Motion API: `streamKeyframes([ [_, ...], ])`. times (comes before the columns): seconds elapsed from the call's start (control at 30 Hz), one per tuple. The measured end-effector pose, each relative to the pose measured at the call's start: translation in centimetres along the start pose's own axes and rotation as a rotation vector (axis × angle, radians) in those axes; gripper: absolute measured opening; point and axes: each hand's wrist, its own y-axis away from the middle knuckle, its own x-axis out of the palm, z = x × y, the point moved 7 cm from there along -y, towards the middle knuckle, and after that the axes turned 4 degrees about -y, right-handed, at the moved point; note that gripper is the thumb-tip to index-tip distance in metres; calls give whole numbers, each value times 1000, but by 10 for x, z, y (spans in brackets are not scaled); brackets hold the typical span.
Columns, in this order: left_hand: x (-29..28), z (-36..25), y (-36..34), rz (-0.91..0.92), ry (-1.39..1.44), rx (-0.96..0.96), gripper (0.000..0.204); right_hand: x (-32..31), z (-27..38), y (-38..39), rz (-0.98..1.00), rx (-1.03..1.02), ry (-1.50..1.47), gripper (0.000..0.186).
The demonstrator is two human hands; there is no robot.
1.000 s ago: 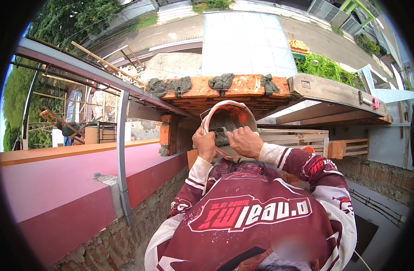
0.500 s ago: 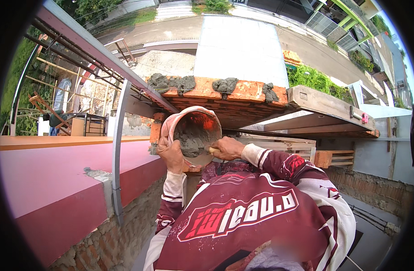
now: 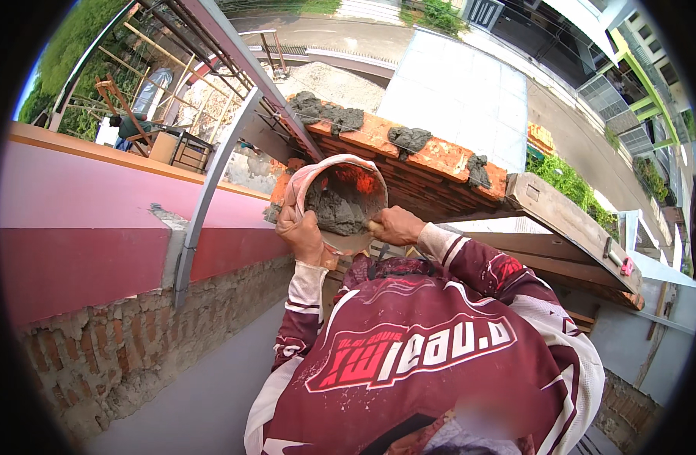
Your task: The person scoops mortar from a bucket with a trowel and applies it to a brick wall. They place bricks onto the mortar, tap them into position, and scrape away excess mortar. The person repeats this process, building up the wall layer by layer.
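A pinkish bucket (image 3: pixel 329 168) is tilted toward me in front of my chest, with wet grey mortar (image 3: pixel 336 212) inside. My left hand (image 3: pixel 301 236) is closed on the bucket's left rim, thumb on the near side. At the right rim, my right hand (image 3: pixel 399 226) is wrapped round the short, light handle of what looks like a trowel (image 3: pixel 375 227). Its blade is hidden at the mortar. Just beyond the bucket runs an orange brick wall (image 3: pixel 441 155), with several dark mortar lumps (image 3: pixel 410 139) on its top course.
A long wooden board (image 3: pixel 564 216) extends right from the brick wall, with a small pink-ended tool (image 3: pixel 626 266) on it. A grey metal post (image 3: pixel 215 189) and a pink painted wall (image 3: pixel 97 189) stand to the left. Past the brick wall lies a pale flat roof (image 3: pixel 454 91), lower down.
My view has turned, so the brick wall now slants down to the right. Both hands keep hold of the bucket and the handle, and the mortar fills more of the bucket's visible opening.
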Motion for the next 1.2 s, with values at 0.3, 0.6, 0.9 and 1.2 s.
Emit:
streamKeyframes([
  [0.3, -22, 6, 17, -159, 114, -197, 21, -27, 30, 34, -235, -251, 623, 35],
  [0.6, 23, -25, 21, -59, -124, -52, 10, -32, 21, -11, -27, -213, 622, 21],
  [0.9, -20, -8, 18, -89, 127, -146, 20, 8, 21, 19, -18, -292, -256, 30],
  [1.2, -8, -17, 21, -117, -30, -137, 17, -45, 42, 17, -406, -319, 650, 33],
])
